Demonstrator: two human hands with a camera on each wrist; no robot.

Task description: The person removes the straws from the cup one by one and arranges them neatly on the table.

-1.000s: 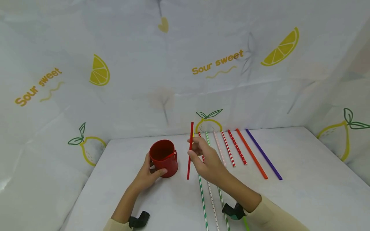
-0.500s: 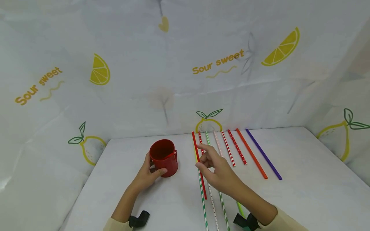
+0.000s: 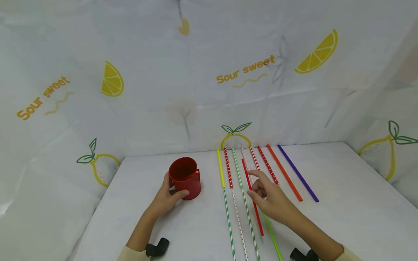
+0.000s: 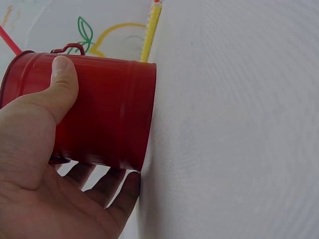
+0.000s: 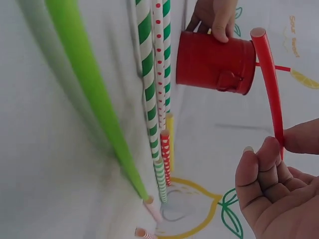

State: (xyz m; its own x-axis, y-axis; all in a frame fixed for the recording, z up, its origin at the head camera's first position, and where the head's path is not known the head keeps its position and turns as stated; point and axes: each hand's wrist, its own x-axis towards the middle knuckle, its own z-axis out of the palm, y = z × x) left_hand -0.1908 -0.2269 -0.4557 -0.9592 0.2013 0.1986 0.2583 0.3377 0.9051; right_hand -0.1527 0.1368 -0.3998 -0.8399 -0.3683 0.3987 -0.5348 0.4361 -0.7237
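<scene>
On the left of the table stands a small red metal bucket, its mouth tipped slightly toward the head camera. My left hand holds it from the side, thumb across the wall and fingers behind it, as the left wrist view shows on the bucket's side. Between thumb and forefinger, my right hand pinches a plain red straw near its middle. That straw hangs over the rows of straws, and in the right wrist view the straw's end rises clear of the table.
Two rows of straws lie on the white table. The far row runs from a yellow straw to an orange straw and a purple straw. A lime-green straw lies in the near row. Behind hangs a lemon-print cloth.
My right hand has carried the red straw to the right, from beside the bucket across the rows, with the straw now tilting along them. My left hand and the bucket have stayed in place.
</scene>
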